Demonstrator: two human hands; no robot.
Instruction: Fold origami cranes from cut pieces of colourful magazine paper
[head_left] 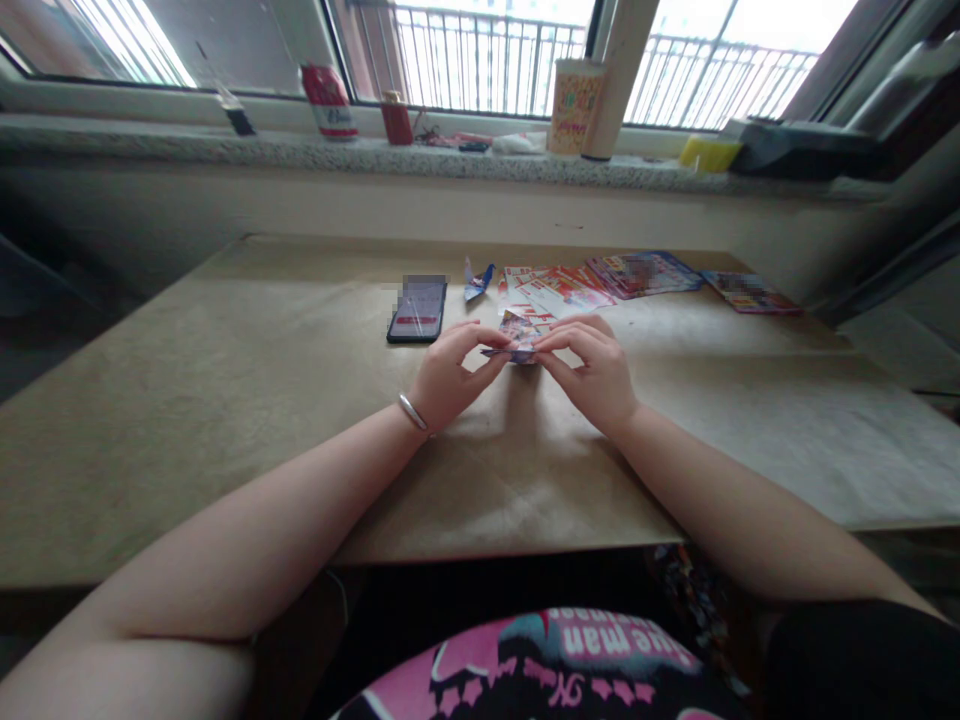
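Observation:
A small piece of folded printed paper (pixel 520 338) is held up between my two hands, just above the table. My left hand (pixel 457 362) pinches its left side between thumb and fingers. On the other side, my right hand (pixel 594 362) grips the paper the same way. Beyond my hands stands a folded paper figure (pixel 478 280) in blue and white. A phone (pixel 418 310) lies to the left of it with its screen lit. Red and white printed sheets (pixel 559 290) are spread just behind my right hand.
Colourful printed sheets (pixel 641 274) and another printed stack (pixel 751 292) lie farther right on the tan table (pixel 225 400). Along the windowsill (pixel 285 155) stand a red can (pixel 330 103), a red bottle (pixel 396 118), a patterned paper cup (pixel 574 106) and a yellow item (pixel 709 153).

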